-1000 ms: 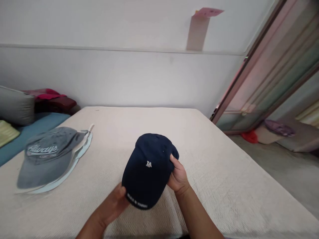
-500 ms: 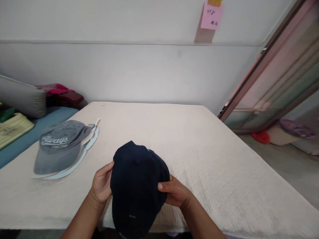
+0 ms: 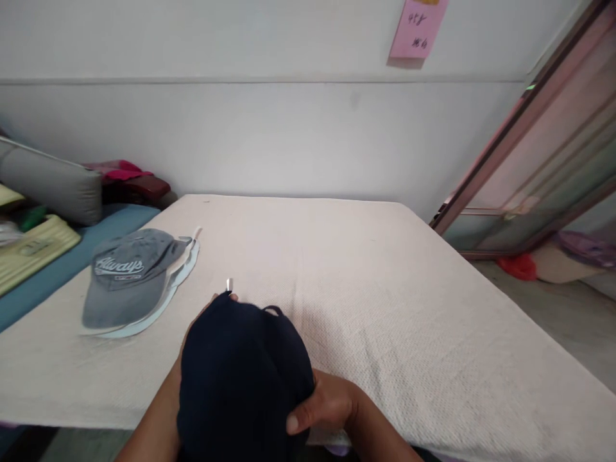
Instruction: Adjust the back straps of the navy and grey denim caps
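A dark navy cap (image 3: 243, 378) is held up at the table's near edge, its lower part running out of the bottom of the view. My right hand (image 3: 327, 401) grips its right side, the thumb lying on top and the fingers hidden underneath. Around the left side and behind it goes my left hand (image 3: 188, 333), mostly covered by the fabric; only fingertips show near the upper left edge. A small whitish tab (image 3: 230, 283) sticks up there, and a dark loop (image 3: 273, 310) rises from the cap's far edge.
A grey cap (image 3: 128, 279) lettered "Always" lies on other pale caps at the left of the cloth-covered table (image 3: 337, 256). Beyond are a grey cushion (image 3: 58, 186) and a yellow item (image 3: 41, 250). A pink note (image 3: 416, 29) hangs on the wall.
The navy cap has come closer to me and slightly left, its far end tilted up. My left hand has slid behind it; my right hand has moved lower with it. The view has shifted slightly.
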{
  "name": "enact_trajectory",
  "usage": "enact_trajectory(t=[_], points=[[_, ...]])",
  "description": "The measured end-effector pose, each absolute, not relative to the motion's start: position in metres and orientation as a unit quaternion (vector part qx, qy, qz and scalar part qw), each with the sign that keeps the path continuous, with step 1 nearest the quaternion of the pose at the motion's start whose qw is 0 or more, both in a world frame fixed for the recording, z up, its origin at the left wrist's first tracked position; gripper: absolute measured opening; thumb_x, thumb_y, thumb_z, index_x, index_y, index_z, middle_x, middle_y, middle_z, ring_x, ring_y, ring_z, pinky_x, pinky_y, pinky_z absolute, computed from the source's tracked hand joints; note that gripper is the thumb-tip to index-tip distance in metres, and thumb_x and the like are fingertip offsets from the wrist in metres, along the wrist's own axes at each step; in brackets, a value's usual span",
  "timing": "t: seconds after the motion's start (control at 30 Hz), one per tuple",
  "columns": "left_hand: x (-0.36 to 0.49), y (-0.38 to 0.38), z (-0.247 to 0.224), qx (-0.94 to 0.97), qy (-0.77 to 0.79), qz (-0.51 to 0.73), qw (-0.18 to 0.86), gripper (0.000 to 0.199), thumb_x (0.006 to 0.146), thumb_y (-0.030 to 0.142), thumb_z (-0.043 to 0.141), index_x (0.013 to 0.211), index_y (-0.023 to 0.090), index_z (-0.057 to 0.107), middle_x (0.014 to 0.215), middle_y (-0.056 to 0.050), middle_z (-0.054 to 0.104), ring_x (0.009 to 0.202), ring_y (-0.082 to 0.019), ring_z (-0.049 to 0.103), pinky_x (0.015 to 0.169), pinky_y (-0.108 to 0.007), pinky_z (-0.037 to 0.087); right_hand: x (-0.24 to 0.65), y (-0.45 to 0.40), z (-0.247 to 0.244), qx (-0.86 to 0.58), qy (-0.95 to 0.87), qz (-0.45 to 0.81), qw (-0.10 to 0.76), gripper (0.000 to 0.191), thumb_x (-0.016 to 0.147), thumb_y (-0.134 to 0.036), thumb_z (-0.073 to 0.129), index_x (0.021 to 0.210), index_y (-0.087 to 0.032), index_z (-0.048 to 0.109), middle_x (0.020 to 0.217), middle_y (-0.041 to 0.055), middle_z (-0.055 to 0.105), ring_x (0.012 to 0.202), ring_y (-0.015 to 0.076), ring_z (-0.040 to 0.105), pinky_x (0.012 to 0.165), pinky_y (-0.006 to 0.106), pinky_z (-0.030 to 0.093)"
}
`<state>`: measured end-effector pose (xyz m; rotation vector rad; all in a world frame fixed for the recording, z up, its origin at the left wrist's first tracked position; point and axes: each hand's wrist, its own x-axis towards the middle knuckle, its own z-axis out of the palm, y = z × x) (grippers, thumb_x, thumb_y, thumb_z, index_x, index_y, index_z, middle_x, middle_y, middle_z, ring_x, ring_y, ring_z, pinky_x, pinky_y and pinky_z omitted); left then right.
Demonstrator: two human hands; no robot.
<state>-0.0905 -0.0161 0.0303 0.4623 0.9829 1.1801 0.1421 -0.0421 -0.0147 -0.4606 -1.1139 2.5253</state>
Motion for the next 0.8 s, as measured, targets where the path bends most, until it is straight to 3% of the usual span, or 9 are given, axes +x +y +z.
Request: enact_trajectory(t=[0.13, 0.23, 0.3, 0.5, 0.7, 0.8], points=[[-0.092, -0.014, 0.021, 0.177, 0.43, 0.526, 0.712, 0.016, 0.073, 0.035, 0.07, 0.071, 0.019, 0.067, 0.06, 0.001, 0.067, 0.054, -0.014, 0.063, 0.059, -0.025, 0.052, 0.146, -0.034, -0.008, -0.136, -0.408, 0.887, 0.168, 0.063, 0.058, -0.029, 0.083, 0.115, -0.013, 0.062, 0.107, 0.0116, 0.066, 0.103, 0.024, 0.061, 0.096, 0.039, 0.042], [-0.093, -0.014, 0.017, 0.18, 0.464, 0.545, 0.675, 0.018, 0.07, 0.034, 0.074, 0.078, 0.02, 0.066, 0.063, 0.002, 0.067, 0.056, -0.014, 0.063, 0.06, -0.025, 0.052, 0.152, -0.026, -0.003, -0.122, -0.355, 0.895, 0.242, 0.064, 0.065, -0.038, 0.078, 0.121, -0.016, 0.057, 0.11, 0.0121, 0.064, 0.104, 0.024, 0.06, 0.094, 0.039, 0.041], [-0.089, -0.013, 0.019, 0.217, 0.471, 0.533, 0.669, 0.022, 0.067, 0.03, 0.077, 0.083, 0.02, 0.066, 0.065, 0.002, 0.067, 0.056, -0.014, 0.063, 0.059, -0.024, 0.05, 0.157, -0.02, -0.001, -0.143, -0.336, 0.88, 0.305, 0.056, 0.071, -0.042, 0.073, 0.118, -0.015, 0.058, 0.109, 0.0117, 0.064, 0.1, 0.0224, 0.06, 0.091, 0.036, 0.042], [-0.065, -0.008, 0.019, 0.396, 0.474, 0.416, 0.668, 0.02, 0.07, 0.031, 0.074, 0.082, 0.017, 0.065, 0.068, 0.0, 0.065, 0.055, -0.013, 0.058, 0.054, -0.023, 0.042, 0.164, 0.001, -0.001, -0.235, -0.291, 0.814, 0.444, 0.024, 0.073, -0.021, 0.07, 0.095, -0.019, 0.063, 0.079, 0.0004, 0.062, 0.071, 0.013, 0.058, 0.068, 0.025, 0.044], [-0.05, -0.001, 0.006, 0.478, 0.524, 0.411, 0.573, 0.025, 0.072, 0.039, 0.07, 0.082, 0.017, 0.066, 0.072, -0.001, 0.065, 0.064, -0.018, 0.059, 0.062, -0.027, 0.042, 0.182, 0.022, 0.0, -0.265, -0.261, 0.741, 0.559, 0.013, 0.067, -0.014, 0.064, 0.075, -0.02, 0.055, 0.074, 0.0, 0.059, 0.069, 0.0126, 0.055, 0.065, 0.026, 0.044], [-0.045, 0.0, 0.002, 0.469, 0.523, 0.4, 0.588, 0.027, 0.074, 0.041, 0.066, 0.088, 0.017, 0.066, 0.076, -0.002, 0.066, 0.066, -0.019, 0.06, 0.063, -0.028, 0.043, 0.194, 0.031, 0.001, -0.28, -0.24, 0.718, 0.591, 0.007, 0.074, -0.021, 0.061, 0.079, -0.019, 0.057, 0.063, -0.0035, 0.051, 0.045, 0.0056, 0.038, 0.045, 0.02, 0.033]])
